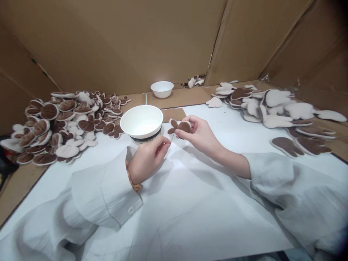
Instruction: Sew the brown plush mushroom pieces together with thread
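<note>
Between the fingers and thumb of my right hand (pixel 202 136) is a small brown plush rabbit-head piece (pixel 185 126) with pale edges, its ears pointing left. My left hand (pixel 149 157) is closed in a pinch just below and left of it. From those fingertips a thin, needle-like thing (pixel 172 137) reaches up to the plush piece; it is too fine to make out fully. Close behind my left hand stands a large white bowl (pixel 141 122), resting on a black-banded base.
Brown and white plush pieces (pixel 67 123) are heaped at the left. Flat, rabbit-shaped fabric pieces (pixel 277 105) lie piled at the right. A smaller white bowl (pixel 162 89) stands at the back before a cardboard wall (pixel 122 43). White sheeting (pixel 190 217) covers the table.
</note>
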A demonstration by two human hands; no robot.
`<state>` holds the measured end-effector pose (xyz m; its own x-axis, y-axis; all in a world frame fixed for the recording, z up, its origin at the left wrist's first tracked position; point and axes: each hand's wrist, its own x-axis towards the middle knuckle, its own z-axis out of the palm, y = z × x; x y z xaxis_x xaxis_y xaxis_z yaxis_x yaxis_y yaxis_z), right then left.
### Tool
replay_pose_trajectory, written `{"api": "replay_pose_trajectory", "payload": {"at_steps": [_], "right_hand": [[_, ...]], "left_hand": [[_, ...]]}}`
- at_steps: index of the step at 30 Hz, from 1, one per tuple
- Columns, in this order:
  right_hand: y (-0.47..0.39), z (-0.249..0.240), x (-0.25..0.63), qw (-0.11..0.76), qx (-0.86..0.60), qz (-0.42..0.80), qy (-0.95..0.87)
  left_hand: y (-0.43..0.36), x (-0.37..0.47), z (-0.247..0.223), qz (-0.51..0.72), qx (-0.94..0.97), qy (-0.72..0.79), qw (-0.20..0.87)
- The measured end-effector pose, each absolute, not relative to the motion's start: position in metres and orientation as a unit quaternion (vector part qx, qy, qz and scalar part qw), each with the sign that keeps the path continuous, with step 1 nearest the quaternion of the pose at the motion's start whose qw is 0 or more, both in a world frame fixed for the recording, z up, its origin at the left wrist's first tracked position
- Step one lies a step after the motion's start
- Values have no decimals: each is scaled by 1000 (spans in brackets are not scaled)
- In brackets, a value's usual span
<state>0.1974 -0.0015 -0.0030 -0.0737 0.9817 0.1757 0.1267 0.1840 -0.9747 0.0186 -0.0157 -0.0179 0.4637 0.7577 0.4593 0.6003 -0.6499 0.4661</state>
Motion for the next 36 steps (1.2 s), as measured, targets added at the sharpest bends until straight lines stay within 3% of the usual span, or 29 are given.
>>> {"api": "replay_pose_trajectory", "payload": {"at_steps": [5, 15, 24, 31, 36], "right_hand": [[-1, -1, 197, 515, -448, 478, -553], [1, -4, 197, 500, -462, 435, -589], [-4, -6, 197, 415, -441, 348, -716], [-10, 1, 197, 378, -368, 383, -759], [-10, 2, 201, 383, -325, 424, -754]], "left_hand": [[-16, 16, -21, 341, 850, 390, 93], [-15, 19, -18, 439, 829, 345, -30], [-13, 25, 3, 417, 847, 328, 40], [-7, 24, 13, 395, 830, 392, 47], [-4, 21, 20, 388, 818, 402, 137]]}}
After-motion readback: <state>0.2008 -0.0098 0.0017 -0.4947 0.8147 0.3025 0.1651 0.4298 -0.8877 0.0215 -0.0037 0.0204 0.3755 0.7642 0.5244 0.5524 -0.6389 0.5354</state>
